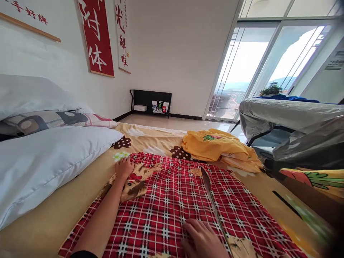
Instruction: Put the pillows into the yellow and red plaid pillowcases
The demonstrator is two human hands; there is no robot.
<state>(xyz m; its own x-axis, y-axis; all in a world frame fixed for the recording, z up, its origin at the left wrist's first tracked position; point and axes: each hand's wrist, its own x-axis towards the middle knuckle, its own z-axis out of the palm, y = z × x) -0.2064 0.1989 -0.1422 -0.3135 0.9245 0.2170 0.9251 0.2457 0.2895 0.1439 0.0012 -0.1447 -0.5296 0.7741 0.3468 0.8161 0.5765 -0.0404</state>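
- Beneath left hand [125, 167] and right hand [202, 238]: red plaid fabric [168, 206].
- Left: fingers slightly curled at its far corner; cannot tell if pinching.
- Right: blurred, hold cannot be told.
- Beyond the left: red scroll [97, 43] "附体", white scroll [123, 37] "光解难".

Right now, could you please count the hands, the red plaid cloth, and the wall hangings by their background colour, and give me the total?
Hands: 2 (left hand, right hand)
Red plaid cloth: 1
Red wall hanging: 1
White wall hangings: 2
Total: 6
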